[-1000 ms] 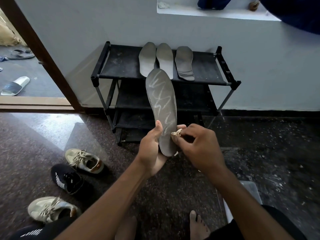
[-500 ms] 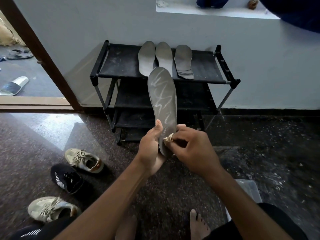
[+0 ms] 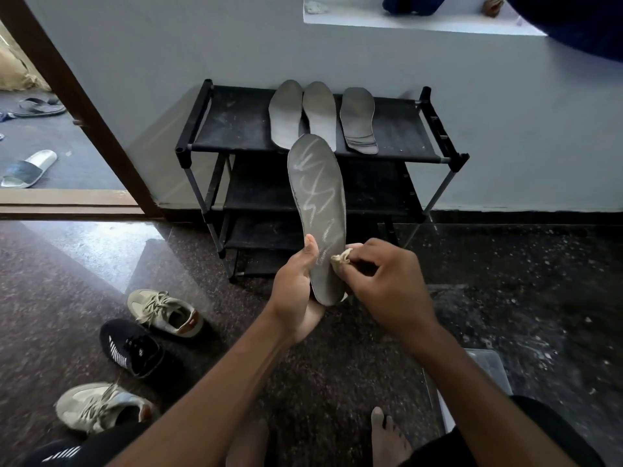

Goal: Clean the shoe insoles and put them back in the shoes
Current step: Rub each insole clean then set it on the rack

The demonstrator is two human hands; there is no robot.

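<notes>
My left hand (image 3: pixel 296 291) grips the heel end of a grey insole (image 3: pixel 318 203) that stands upright, with pale zigzag streaks on its face. My right hand (image 3: pixel 387 284) pinches a small beige cloth (image 3: pixel 340 259) against the insole's right edge near the heel. Three more grey insoles (image 3: pixel 322 112) lie side by side on the top shelf of a black shoe rack (image 3: pixel 236 129) behind. On the floor at left sit two beige sneakers (image 3: pixel 165 311) (image 3: pixel 97 406) and a black sneaker (image 3: pixel 131 347).
A clear plastic box (image 3: pixel 485 369) stands on the floor by my right leg. My bare feet (image 3: pixel 387 436) are below. An open doorway at left shows sandals (image 3: pixel 28 168) outside. The dark floor at right is dusty.
The cloth in my right hand has rubbed back and forth across the heel part of the insole. The insole has shifted slightly in my left hand's grip.
</notes>
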